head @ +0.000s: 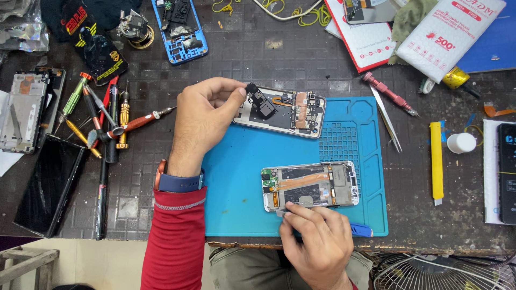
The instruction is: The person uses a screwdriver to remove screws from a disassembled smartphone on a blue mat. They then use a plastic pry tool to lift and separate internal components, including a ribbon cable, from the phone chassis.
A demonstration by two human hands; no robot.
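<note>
My left hand (203,119) pinches a small black part (261,100) at the left end of an opened phone (293,111) lying at the top of the blue work mat (236,182). A second opened phone (310,185) with an orange flex cable lies lower on the mat. My right hand (316,239) rests at that phone's near edge, fingertips on a small grey piece (280,213). A blue-handled tool (361,230) pokes out beside that hand.
Several screwdrivers (115,121) lie left of the mat, with a black screen panel (51,185) and a phone frame (24,110) further left. Tweezers (388,121), a red driver (388,94), a yellow tool (436,158) and a white cap (461,143) lie to the right. A blue phone frame (180,29) sits at the back.
</note>
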